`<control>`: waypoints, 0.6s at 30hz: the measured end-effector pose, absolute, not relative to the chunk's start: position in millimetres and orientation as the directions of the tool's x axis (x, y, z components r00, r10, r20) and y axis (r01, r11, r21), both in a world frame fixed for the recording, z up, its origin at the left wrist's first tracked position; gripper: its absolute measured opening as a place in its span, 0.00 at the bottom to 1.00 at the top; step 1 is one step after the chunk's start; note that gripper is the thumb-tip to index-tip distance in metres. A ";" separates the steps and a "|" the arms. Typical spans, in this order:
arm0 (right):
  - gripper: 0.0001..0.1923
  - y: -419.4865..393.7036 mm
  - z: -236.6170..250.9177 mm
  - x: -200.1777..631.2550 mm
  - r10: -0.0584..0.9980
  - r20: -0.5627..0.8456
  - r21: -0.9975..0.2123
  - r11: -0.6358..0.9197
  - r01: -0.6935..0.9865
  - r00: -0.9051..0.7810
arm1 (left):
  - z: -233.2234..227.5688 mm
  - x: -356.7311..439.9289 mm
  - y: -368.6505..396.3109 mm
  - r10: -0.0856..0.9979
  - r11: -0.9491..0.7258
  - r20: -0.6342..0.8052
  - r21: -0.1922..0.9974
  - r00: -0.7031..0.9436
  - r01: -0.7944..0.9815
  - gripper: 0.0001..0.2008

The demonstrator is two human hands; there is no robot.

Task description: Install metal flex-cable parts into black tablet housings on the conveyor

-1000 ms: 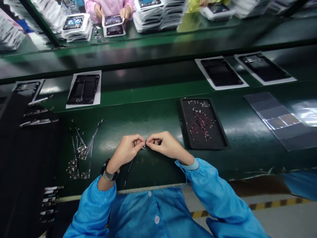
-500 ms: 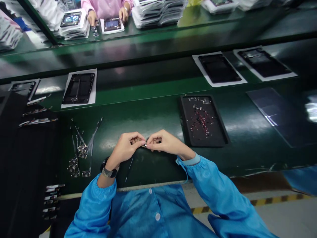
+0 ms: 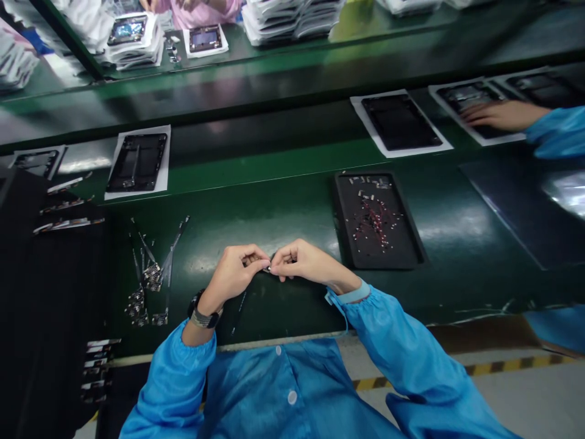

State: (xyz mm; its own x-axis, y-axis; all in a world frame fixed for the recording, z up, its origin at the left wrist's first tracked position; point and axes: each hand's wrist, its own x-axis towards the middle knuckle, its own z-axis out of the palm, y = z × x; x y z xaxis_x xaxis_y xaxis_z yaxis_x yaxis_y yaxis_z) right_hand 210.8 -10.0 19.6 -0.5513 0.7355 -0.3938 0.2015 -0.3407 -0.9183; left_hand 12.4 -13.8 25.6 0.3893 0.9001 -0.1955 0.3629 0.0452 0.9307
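Note:
My left hand (image 3: 240,268) and my right hand (image 3: 299,262) meet fingertip to fingertip above the green bench. Both are closed in a pinch on a small circuit board (image 3: 267,268), mostly covered by the fingers. Below my left hand a thin dark ribbon cable (image 3: 238,314) reaches toward the bench edge; whether it joins the board is hidden. Left of my hands lies a loose group of small circuit boards (image 3: 153,277) with ribbon cables. To the right, a black tray (image 3: 406,253) contains small parts with red wires (image 3: 377,222).
Tablet housings (image 3: 400,122) on white sheets lie along the back strip. A co-worker's hand (image 3: 498,114) rests over another housing at right. A clear plastic sheet (image 3: 516,213) lies below it. A black box (image 3: 55,292) stands at left, with strips along its edge.
A co-worker's blue-sleeved arm has come in from the right over a housing. The person opposite has drawn their hands back. Housings on the strip have shifted slightly left. My hands stay nearly still.

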 end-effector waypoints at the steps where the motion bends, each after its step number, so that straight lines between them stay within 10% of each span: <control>1: 0.13 -10.2 19.5 210.6 0.734 -0.395 -0.918 -0.345 0.198 -0.553 | 25.8 12.7 -14.1 0.902 0.038 -0.187 0.932 0.389 0.360 0.06; 18: 0.14 -9.0 14.1 210.5 0.791 -0.303 -0.951 -0.289 0.112 -0.532 | 21.1 17.0 -11.8 0.923 0.200 -0.260 0.954 0.283 0.225 0.07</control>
